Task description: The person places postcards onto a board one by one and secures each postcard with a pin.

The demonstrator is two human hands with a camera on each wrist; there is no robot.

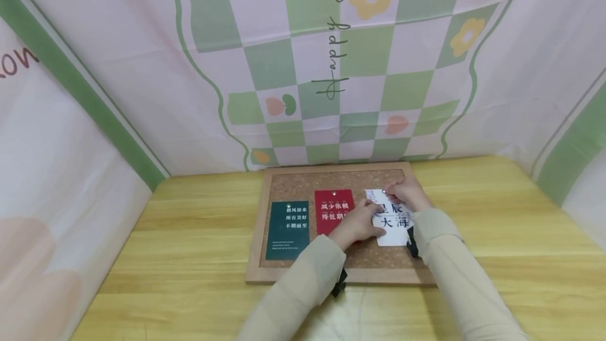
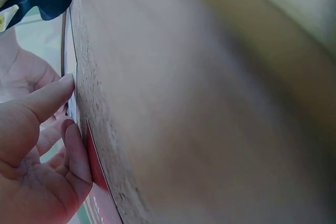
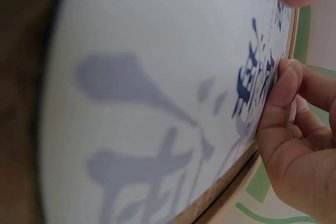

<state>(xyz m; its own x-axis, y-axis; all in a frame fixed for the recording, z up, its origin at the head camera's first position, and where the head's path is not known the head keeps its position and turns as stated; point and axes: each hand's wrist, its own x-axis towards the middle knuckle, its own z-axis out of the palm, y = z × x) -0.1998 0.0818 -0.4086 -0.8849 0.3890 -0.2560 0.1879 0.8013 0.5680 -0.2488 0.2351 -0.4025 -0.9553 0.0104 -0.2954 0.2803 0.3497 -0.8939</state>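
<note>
A white card (image 1: 390, 237) with large dark characters lies against the right part of a wood-framed cork board (image 1: 331, 262). My left hand (image 1: 359, 222) spreads thumb and fingers along the card's left side, the fingertips touching it. In the left wrist view its thumb (image 2: 52, 95) reaches out straight over the board. At the card's top edge, my right hand (image 1: 409, 193) brings thumb and forefinger together at a small shiny thumbtack (image 1: 384, 191). Those pinched fingertips (image 3: 287, 80) show in the right wrist view, where the tack is hidden.
A red card (image 1: 326, 207) hangs in the board's middle, partly behind my left hand. To its left is a dark green card (image 1: 288, 233). Both bear tacks at the top. The board lies on a wooden table (image 1: 189, 257), before a checkered cloth backdrop (image 1: 312, 67).
</note>
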